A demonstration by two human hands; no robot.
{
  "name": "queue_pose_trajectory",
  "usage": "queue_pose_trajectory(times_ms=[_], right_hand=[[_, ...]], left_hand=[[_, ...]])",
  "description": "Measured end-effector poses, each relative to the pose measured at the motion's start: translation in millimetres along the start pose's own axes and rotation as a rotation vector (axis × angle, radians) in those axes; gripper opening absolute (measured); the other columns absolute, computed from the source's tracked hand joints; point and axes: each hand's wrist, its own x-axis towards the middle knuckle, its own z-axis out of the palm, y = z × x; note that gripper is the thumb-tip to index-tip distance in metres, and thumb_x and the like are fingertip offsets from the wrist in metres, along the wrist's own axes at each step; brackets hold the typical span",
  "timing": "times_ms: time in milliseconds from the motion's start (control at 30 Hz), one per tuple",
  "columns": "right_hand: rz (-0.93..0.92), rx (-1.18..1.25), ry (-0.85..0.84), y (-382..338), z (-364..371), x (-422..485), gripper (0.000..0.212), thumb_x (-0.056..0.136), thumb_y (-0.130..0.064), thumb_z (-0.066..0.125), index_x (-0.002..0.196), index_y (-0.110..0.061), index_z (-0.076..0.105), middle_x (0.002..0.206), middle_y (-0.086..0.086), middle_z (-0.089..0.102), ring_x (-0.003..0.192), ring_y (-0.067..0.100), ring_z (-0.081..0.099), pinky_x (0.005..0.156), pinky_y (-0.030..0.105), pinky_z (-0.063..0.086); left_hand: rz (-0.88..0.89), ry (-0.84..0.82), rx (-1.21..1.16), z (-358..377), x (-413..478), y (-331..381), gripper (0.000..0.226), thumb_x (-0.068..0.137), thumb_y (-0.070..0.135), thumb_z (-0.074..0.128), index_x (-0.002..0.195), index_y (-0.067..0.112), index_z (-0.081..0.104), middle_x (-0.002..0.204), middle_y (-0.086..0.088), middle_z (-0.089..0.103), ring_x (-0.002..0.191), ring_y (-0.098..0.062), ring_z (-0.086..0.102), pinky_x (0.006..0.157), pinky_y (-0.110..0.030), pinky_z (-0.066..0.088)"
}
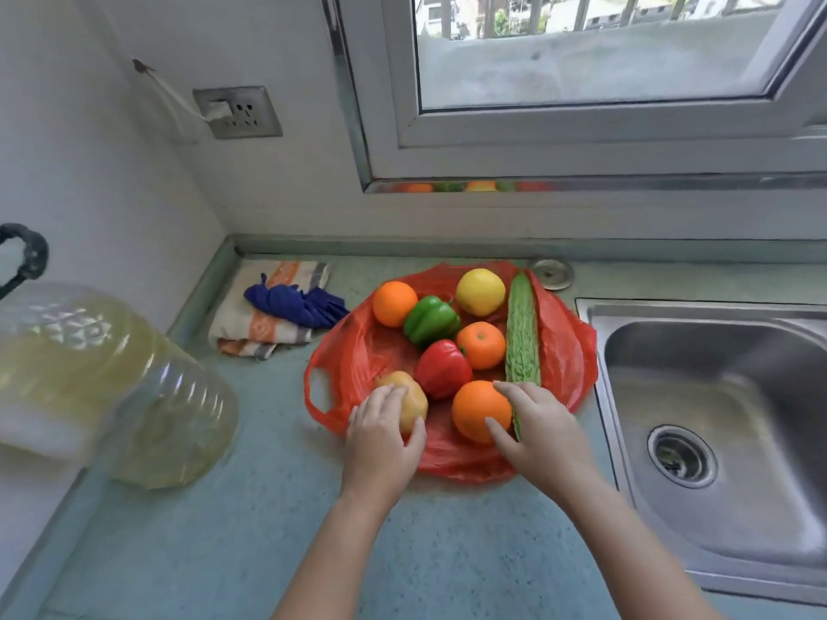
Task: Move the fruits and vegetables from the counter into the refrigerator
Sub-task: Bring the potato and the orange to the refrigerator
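Note:
A red plastic bag (353,351) lies spread on the counter with produce on it. My left hand (380,440) grips a potato (409,398) at the bag's front left. My right hand (537,434) curls round a large orange (476,409) at the front. Behind them lie a red pepper (443,366), a green pepper (430,319), two smaller oranges (394,302) (482,344), a yellow fruit (480,290) and a long bitter gourd (522,333) on the right side. The refrigerator is out of view.
A steel sink (716,422) sits right of the bag. A large clear oil jug (112,382) stands at the left. A folded towel (264,324) with a blue cloth (297,304) lies at the back left. The wall and window rise behind.

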Motion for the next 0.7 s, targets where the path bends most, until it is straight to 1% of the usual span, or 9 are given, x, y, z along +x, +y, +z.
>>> queue_pose_trajectory(times_ms=[100,200,300,400,467,533,600,700], right_hand=[[0.048,-0.001,-0.021,3,14,13,0.046,0.072,-0.030,0.069,0.112,-0.009,0.063,0.102,0.008,0.067,0.093,0.030,0.062,0.074,0.039,0.050],[0.071,-0.020,-0.038,7,26,20,0.052,0.065,-0.038,0.063,0.107,-0.009,0.065,0.100,0.008,0.068,0.090,0.030,0.064,0.072,0.041,0.052],[0.104,-0.017,-0.062,10,34,24,0.056,0.065,-0.040,0.065,0.113,-0.012,0.063,0.111,0.007,0.065,0.101,0.029,0.061,0.079,0.042,0.049],[0.124,0.009,-0.099,11,39,26,0.063,0.069,-0.039,0.072,0.125,-0.017,0.055,0.126,0.005,0.056,0.114,0.025,0.053,0.090,0.040,0.046],[0.125,0.010,-0.119,11,42,27,0.068,0.069,-0.040,0.072,0.130,-0.020,0.050,0.131,0.005,0.052,0.119,0.024,0.050,0.093,0.040,0.044],[0.128,0.008,-0.120,12,45,27,0.071,0.069,-0.042,0.072,0.132,-0.023,0.047,0.133,0.004,0.050,0.119,0.024,0.049,0.094,0.040,0.042],[0.135,-0.008,-0.130,11,47,27,0.073,0.070,-0.045,0.070,0.135,-0.026,0.043,0.135,0.002,0.047,0.118,0.024,0.049,0.097,0.039,0.038],[0.154,-0.031,-0.152,7,50,25,0.075,0.071,-0.048,0.068,0.137,-0.031,0.037,0.137,-0.001,0.043,0.121,0.021,0.044,0.104,0.046,0.030]], left_hand=[[-0.008,-0.060,0.008,11,20,-12,0.057,0.075,0.040,0.045,0.118,0.006,0.059,0.122,-0.013,0.058,0.113,-0.030,0.053,0.098,-0.040,0.037],[0.032,-0.093,0.014,22,34,-22,0.052,0.075,0.032,0.056,0.120,0.007,0.058,0.124,-0.012,0.057,0.115,-0.030,0.052,0.099,-0.041,0.036],[0.047,-0.147,0.049,27,43,-30,0.053,0.081,0.030,0.062,0.129,0.012,0.050,0.135,-0.009,0.047,0.126,-0.027,0.041,0.105,-0.040,0.028],[0.053,-0.189,0.083,29,51,-36,0.060,0.083,0.038,0.060,0.136,0.019,0.040,0.144,-0.005,0.035,0.133,-0.021,0.029,0.109,-0.034,0.020],[0.033,-0.234,0.088,30,55,-39,0.067,0.082,0.045,0.058,0.140,0.022,0.033,0.147,-0.003,0.030,0.135,-0.019,0.024,0.110,-0.032,0.017],[0.013,-0.281,0.100,31,56,-41,0.075,0.080,0.050,0.059,0.142,0.026,0.026,0.148,-0.002,0.025,0.136,-0.019,0.022,0.110,-0.032,0.018],[-0.003,-0.306,0.101,32,57,-44,0.082,0.076,0.053,0.061,0.143,0.029,0.021,0.149,-0.001,0.022,0.135,-0.021,0.024,0.109,-0.033,0.022],[-0.024,-0.334,0.082,33,58,-49,0.089,0.072,0.054,0.065,0.143,0.031,0.017,0.149,-0.001,0.021,0.132,-0.023,0.029,0.106,-0.035,0.029]])
